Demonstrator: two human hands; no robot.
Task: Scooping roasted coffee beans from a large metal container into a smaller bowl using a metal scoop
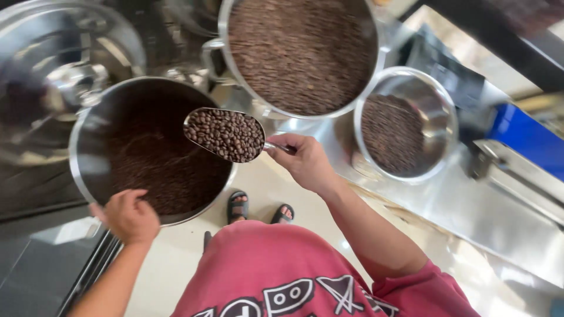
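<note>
Single head-worn view, steeply downward, close above steel bowls and own feet.

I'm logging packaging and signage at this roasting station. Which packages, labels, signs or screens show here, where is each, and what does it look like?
Dark foil bag: upper right, behind the small steel bowl; flat, glossy grey-black, partly hidden.
Blue block: far right edge, beside the steel bench; boxy, plain blue; cannot tell if it is a package.
No signs, screens or separate labels show.
</note>
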